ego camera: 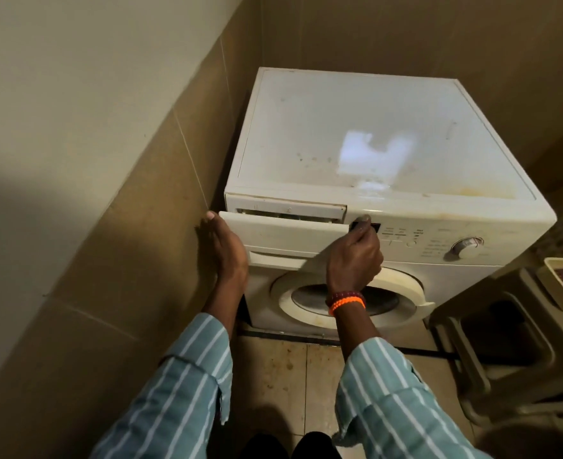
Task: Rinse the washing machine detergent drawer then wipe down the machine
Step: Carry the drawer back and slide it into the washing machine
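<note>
Drawer: white plastic detergent drawer point(281, 231), partly pulled out of the top-left front of the white front-loading washing machine point(356, 137).
Left hand point(222, 250): at the drawer's left end, fingers curled around its edge.
Right hand point(353, 256): grip closed on the drawer's right end, fingertips pinching beside the display.
Handling: probably light, rigid, possibly slippery with residue; best held at both ends, pulled out straight.
Machine top: dusty, stained.

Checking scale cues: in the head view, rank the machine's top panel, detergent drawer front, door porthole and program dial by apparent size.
1. top panel
2. door porthole
3. detergent drawer front, though hands partly cover both it and the porthole
4. program dial
</note>
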